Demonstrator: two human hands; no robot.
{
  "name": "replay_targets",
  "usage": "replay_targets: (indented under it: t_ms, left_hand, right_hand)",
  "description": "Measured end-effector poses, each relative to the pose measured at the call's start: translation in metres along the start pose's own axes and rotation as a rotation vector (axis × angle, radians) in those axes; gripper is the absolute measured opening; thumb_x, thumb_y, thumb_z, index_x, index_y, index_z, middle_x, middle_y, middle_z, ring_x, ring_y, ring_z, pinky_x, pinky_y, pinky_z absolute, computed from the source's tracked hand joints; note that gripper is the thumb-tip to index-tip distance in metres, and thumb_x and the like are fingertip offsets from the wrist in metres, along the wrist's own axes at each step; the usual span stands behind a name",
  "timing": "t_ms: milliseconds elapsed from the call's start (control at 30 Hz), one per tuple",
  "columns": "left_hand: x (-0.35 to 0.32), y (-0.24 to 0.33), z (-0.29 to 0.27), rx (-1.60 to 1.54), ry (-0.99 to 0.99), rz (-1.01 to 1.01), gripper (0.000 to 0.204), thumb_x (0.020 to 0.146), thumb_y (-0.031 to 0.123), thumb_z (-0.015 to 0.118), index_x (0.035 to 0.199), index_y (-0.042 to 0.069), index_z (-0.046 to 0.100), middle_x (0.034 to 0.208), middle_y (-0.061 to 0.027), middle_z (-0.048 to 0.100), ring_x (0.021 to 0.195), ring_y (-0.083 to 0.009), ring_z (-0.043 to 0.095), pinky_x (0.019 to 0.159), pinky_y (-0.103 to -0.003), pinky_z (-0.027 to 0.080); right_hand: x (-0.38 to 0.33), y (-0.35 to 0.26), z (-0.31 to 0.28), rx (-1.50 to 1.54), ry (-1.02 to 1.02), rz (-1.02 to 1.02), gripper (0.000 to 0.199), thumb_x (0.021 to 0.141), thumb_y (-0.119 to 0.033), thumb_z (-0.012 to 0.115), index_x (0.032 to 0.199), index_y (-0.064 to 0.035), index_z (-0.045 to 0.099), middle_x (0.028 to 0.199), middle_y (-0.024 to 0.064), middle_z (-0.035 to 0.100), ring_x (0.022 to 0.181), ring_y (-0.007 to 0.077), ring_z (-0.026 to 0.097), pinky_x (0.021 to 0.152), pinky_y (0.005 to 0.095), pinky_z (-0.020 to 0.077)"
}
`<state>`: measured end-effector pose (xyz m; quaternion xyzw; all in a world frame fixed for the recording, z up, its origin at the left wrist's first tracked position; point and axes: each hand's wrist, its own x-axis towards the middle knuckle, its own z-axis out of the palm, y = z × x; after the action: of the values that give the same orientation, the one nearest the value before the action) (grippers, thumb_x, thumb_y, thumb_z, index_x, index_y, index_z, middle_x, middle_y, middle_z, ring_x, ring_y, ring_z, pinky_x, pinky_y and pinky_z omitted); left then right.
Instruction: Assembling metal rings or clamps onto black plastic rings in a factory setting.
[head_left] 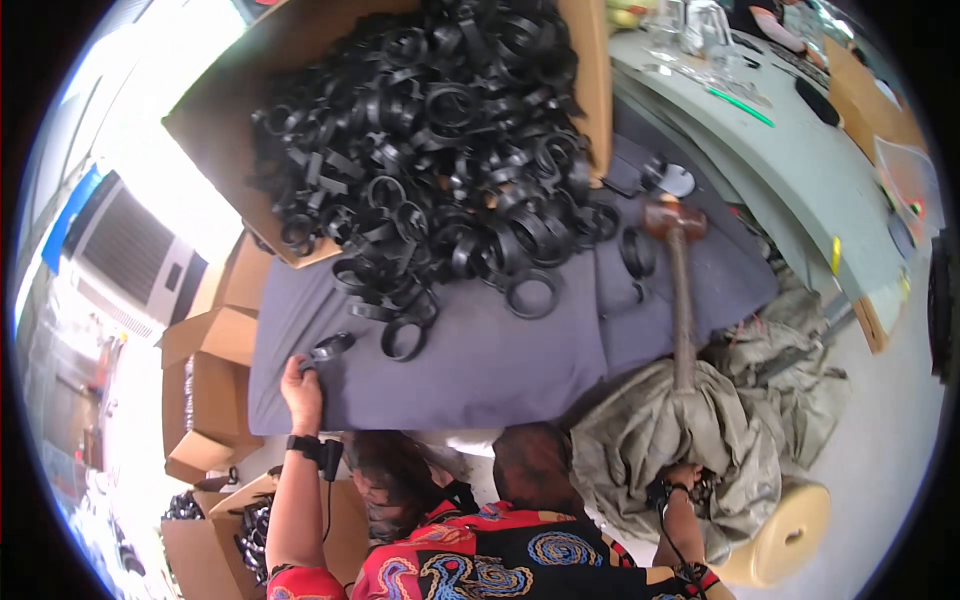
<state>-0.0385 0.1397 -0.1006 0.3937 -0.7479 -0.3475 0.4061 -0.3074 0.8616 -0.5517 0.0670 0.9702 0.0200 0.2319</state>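
At the left front of the grey cloth-covered table point(480, 370), my left hand point(302, 395) is closed, with its fingertips at a small black ring part point(333, 346) that it seems to pinch. My right hand point(683, 478) is low on the right, reaching into the folds of a grey-green cloth sack point(640, 425); its fingers are mostly hidden, as is anything in them. A big heap of black plastic rings point(450, 110) spills from a tipped cardboard box point(597, 90) onto the cloth. Single rings, such as one black ring point(531, 293), lie nearer me.
A mallet point(682, 280) with a brown head lies right of the heap, its handle toward me. Open cardboard boxes point(225, 400) stand at the left. A yellowish stool point(790, 535) is by the sack. Another person point(780, 25) sits at the pale table point(800, 170) beyond.
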Motion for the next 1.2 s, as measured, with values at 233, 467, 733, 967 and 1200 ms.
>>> replay_targets:
  t_ms: [233, 467, 733, 967, 1200]
  left_hand:
    - [-0.014, 0.014, -0.040, 0.215, 0.145, -0.048, 0.024, 0.073, -0.002, 0.054, 0.095, 0.001, 0.060, 0.072, -0.0071, 0.057, 0.067, -0.0138, 0.051, 0.066, -0.030, 0.045]
    - [-0.021, 0.021, -0.013, 0.296, 0.182, 0.039, 0.019, 0.076, 0.005, 0.057, 0.094, 0.004, 0.064, 0.078, -0.0183, 0.065, 0.074, -0.0284, 0.065, 0.070, -0.036, 0.049]
    - [-0.030, 0.068, 0.010, 0.414, 0.147, -0.046, 0.020, 0.075, 0.012, 0.055, 0.094, 0.009, 0.062, 0.085, -0.0200, 0.064, 0.086, -0.0396, 0.062, 0.074, -0.046, 0.047]
    - [-0.033, 0.060, 0.005, 0.339, 0.228, 0.017, 0.019, 0.073, 0.010, 0.057, 0.091, 0.008, 0.062, 0.082, -0.0179, 0.064, 0.084, -0.0388, 0.061, 0.072, -0.046, 0.047]
    - [-0.032, 0.061, 0.000, 0.324, 0.253, 0.047, 0.016, 0.073, 0.008, 0.057, 0.089, 0.007, 0.061, 0.081, -0.0179, 0.064, 0.082, -0.0389, 0.060, 0.070, -0.045, 0.046]
  right_hand:
    - [-0.058, -0.085, -0.100, 0.204, -0.214, -0.083, 0.076, 0.059, -0.038, 0.074, 0.125, -0.0096, 0.050, 0.135, 0.0224, 0.041, 0.122, 0.0424, 0.041, 0.106, 0.0486, 0.0285]
    - [-0.064, -0.095, -0.075, 0.375, 0.216, 0.132, 0.068, 0.071, -0.014, 0.062, 0.135, -0.0210, 0.044, 0.123, 0.0225, 0.045, 0.098, 0.0448, 0.056, 0.085, 0.0465, 0.0482]
    - [-0.068, -0.233, -0.091, 0.223, 0.090, -0.421, 0.064, 0.069, -0.014, 0.064, 0.130, -0.0194, 0.048, 0.120, 0.0217, 0.048, 0.096, 0.0434, 0.058, 0.082, 0.0462, 0.0490]
    - [-0.118, -0.243, -0.050, 0.029, -0.103, -0.678, 0.060, 0.068, -0.014, 0.065, 0.126, -0.0180, 0.050, 0.118, 0.0210, 0.051, 0.095, 0.0421, 0.059, 0.080, 0.0459, 0.0497]
    - [-0.136, -0.218, -0.023, -0.080, -0.249, -0.743, 0.057, 0.066, -0.014, 0.066, 0.122, -0.0166, 0.053, 0.115, 0.0204, 0.054, 0.093, 0.0409, 0.060, 0.078, 0.0456, 0.0504]
